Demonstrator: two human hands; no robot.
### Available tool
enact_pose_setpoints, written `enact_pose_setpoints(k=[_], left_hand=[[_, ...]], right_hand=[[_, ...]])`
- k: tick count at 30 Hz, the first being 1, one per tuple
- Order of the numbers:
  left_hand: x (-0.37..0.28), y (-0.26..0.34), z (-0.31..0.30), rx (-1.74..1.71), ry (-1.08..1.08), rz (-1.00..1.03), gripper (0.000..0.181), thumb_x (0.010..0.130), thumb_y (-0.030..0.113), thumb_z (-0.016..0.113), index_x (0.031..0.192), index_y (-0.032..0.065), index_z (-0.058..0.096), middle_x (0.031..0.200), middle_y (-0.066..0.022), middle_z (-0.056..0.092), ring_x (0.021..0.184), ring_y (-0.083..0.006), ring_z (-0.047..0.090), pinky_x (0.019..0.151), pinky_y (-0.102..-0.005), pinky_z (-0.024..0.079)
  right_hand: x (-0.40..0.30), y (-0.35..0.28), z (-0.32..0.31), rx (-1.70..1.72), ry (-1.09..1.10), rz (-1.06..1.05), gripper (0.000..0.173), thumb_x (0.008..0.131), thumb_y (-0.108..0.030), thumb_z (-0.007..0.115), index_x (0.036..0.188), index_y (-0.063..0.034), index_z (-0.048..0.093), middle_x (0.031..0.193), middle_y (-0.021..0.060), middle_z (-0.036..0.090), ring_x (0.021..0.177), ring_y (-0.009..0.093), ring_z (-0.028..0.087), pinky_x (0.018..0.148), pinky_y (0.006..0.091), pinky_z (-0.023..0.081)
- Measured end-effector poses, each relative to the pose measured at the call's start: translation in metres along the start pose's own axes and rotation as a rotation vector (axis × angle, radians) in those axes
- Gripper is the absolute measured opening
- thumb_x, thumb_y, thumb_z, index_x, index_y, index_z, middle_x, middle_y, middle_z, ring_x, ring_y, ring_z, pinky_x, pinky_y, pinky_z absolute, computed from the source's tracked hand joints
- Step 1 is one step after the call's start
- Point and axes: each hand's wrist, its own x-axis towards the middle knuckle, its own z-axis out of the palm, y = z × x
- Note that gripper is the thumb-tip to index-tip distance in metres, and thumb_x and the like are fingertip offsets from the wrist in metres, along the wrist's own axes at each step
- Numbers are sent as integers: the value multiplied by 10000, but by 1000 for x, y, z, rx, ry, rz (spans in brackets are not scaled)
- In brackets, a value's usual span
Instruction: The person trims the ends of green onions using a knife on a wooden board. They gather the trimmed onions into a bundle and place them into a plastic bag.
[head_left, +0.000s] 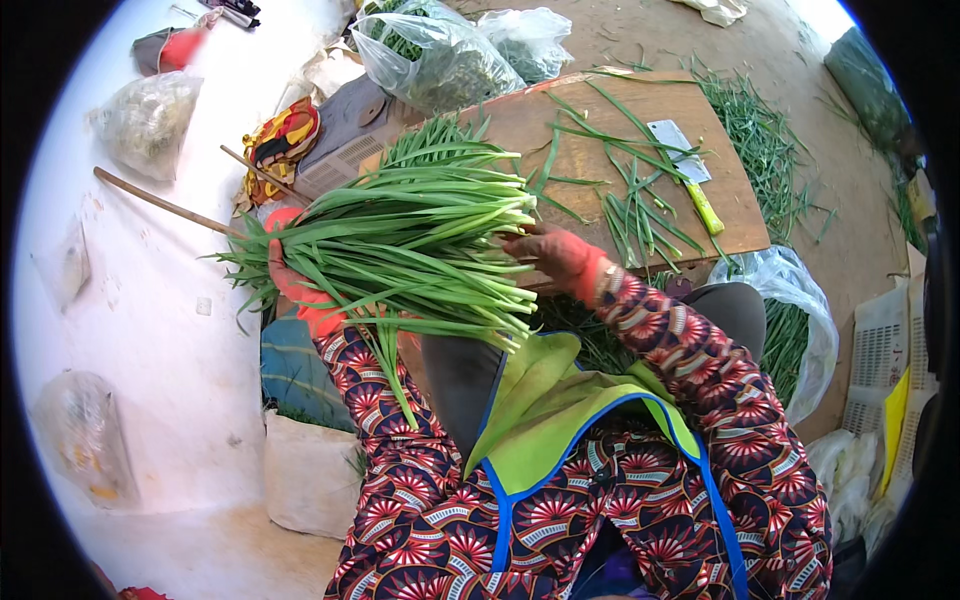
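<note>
A thick bundle of long flat green leaves with pale cut stem ends, apparently garlic chives (420, 232), lies across my left forearm. My left hand (283, 259), in a red covering, is closed around its leafy end at the left. My right hand (551, 251), with a red covering at the wrist, is at the pale stem ends on the right. Its fingertips are partly hidden among the stems, so their grip is unclear. A few leaves hang below the bundle over my left sleeve. More green leaves (442, 139) lie behind the bundle on the wooden board (735, 202).
A cleaver (682, 154) with a yellow-green handle lies on the board among loose stalks. Cut greens (750, 127) cover the floor beyond. Clear plastic bags of greens (442, 60) stand at the back, another bag (814, 315) at right. A wooden stick (165, 202) juts out left.
</note>
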Motion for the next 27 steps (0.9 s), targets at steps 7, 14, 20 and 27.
enact_pose_setpoints(k=[7,14,20,27], left_hand=[[-19,14,22,51,-12,0,381,871,299,490,1132,29,553,1108,-182,608,995,-364,592,907,-522,468],[-10,17,4,-1,-105,1,354,874,291,501,1114,35,550,1110,-165,613,1012,-339,590,901,-507,471],[-13,19,28,14,-70,2,349,867,281,510,1098,23,555,1075,-161,619,1011,-324,586,921,-495,459],[-7,15,52,34,-76,29,339,852,272,528,1063,12,581,1065,-160,629,995,-316,599,916,-486,465]], right_hand=[[26,18,20,672,66,52,402,908,-333,548,1238,-104,535,1228,45,547,1139,196,489,988,354,371],[20,13,29,605,-14,-57,373,868,-181,603,1214,-66,523,1188,71,571,1043,200,560,908,366,453],[33,-15,53,777,138,326,419,827,-260,677,1199,-154,517,1034,97,604,818,268,630,696,449,537],[40,8,50,861,56,180,334,868,-280,617,1138,-106,526,997,93,612,851,264,611,752,439,514]])
